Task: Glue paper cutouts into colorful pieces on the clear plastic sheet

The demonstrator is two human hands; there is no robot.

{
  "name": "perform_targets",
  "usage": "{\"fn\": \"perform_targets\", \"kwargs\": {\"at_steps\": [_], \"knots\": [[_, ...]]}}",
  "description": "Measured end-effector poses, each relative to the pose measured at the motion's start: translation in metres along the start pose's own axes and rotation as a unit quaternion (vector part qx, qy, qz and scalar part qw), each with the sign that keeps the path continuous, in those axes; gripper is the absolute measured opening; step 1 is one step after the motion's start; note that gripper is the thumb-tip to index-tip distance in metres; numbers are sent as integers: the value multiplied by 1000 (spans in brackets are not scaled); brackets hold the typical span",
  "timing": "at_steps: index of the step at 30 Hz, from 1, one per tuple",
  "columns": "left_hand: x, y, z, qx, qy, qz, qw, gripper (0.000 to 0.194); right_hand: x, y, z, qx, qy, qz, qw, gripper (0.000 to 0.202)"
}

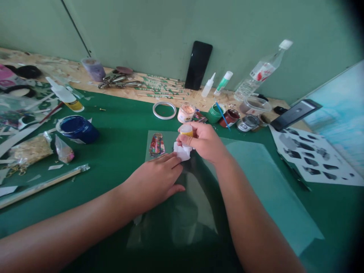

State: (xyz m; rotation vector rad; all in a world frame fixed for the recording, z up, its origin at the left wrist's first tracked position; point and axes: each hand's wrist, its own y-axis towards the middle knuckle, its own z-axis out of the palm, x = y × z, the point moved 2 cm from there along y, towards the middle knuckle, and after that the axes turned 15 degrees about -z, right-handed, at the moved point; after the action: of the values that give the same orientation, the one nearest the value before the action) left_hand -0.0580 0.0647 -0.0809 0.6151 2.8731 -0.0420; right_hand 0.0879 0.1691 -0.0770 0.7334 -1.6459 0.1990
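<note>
My right hand (206,142) is wrapped round a small white glue bottle (187,131) with a yellow band, its lower end over a small white piece (182,151). My left hand (159,176) lies on the clear sheet (193,212), fingers stretched out, the fingertips at the left edge of the white piece. Just beyond the left fingers, a colourful patterned cutout (157,145) rests on the same sheet. The bottle's tip is hard to make out.
Paint jars (214,113), a tape roll (164,110) and a phone (198,65) stand beyond my hands. A blue paint jar (77,129) and a wooden stick (42,185) are left; a printed sheet (315,155) and a plastic bottle (260,72) are right.
</note>
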Motion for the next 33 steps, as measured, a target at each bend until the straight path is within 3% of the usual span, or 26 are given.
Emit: {"fn": "perform_targets", "kwargs": {"at_steps": [12, 19, 33], "knots": [[0, 0, 0, 3, 4, 3, 1000, 37, 0, 1, 4, 4, 13, 2, 1000, 21], [-1, -1, -2, 29, 5, -37, 999, 33, 1, 1, 8, 6, 64, 6, 998, 24], [3, -3, -5, 2, 22, 9, 1000, 27, 3, 2, 14, 17, 60, -3, 998, 26]]}}
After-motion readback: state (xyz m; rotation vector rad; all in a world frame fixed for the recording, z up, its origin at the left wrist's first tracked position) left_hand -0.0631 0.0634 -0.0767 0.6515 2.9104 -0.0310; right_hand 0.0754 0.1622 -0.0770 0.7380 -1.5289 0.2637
